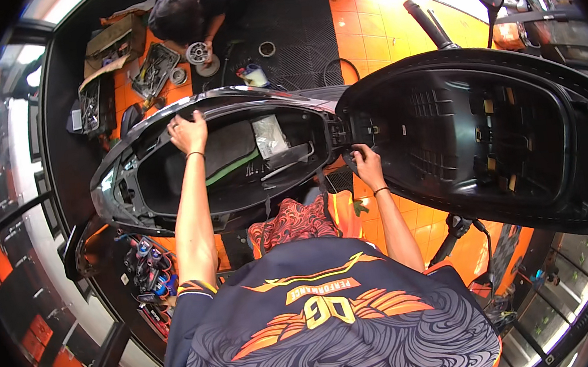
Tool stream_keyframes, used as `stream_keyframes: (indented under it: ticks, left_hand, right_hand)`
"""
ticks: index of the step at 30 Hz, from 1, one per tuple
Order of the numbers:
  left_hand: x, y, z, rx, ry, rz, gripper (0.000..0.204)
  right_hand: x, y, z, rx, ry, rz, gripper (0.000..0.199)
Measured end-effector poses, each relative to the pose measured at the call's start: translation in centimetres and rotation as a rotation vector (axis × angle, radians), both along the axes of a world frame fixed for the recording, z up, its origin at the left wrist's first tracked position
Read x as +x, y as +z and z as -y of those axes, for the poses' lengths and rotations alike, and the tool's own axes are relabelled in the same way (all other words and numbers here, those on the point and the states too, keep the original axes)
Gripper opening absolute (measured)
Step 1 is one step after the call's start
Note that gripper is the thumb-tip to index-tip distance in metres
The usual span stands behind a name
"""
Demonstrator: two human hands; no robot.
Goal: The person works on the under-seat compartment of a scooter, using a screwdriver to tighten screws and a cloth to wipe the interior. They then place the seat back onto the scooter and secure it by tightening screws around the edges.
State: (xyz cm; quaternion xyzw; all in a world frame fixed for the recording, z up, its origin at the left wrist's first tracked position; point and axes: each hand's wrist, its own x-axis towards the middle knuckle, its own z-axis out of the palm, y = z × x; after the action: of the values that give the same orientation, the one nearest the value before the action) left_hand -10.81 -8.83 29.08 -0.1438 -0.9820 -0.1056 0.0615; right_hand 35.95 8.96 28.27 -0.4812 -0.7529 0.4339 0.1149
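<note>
A scooter lies before me with its black seat (464, 133) swung up to the right, its underside showing. My left hand (188, 132) rests on the far rim of the storage compartment (161, 184), fingers apart. Close to the hinge (339, 135), my right hand (368, 165) has its fingers curled at the near edge of the seat; what they pinch is too dark to make out. Inside the compartment are a dark pad with a green edge (233, 166), a clear plastic packet (270, 135) and several small metal tools (282, 170).
Beyond the scooter, another person (188, 14) crouches on a black mat (298, 36), a round metal part (197, 53) at their hands. A tray of tools (155, 70) lies on the orange tiles. A handlebar grip (427, 23) projects behind the seat; bottles and cans (149, 266) stand lower left.
</note>
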Motion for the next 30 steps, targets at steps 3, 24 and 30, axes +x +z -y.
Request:
stream_keyframes:
  ticks: [3,24,30]
  left_hand:
    - [-1.8,-1.3,-0.3,-0.16,0.094,0.026,0.068]
    - [-7.7,-1.8,-0.2,-0.137,0.354,0.684,0.078]
    - [-7.6,-1.1,-0.3,0.005,0.397,0.718,0.079]
  right_hand:
    - [-0.6,0.3,0.4,-0.027,-0.01,0.061,0.021]
    - [-1.9,-0.4,0.4,-0.154,0.08,0.166,0.022]
    - [-7.1,-0.5,2.8,-0.012,0.267,0.164,0.025]
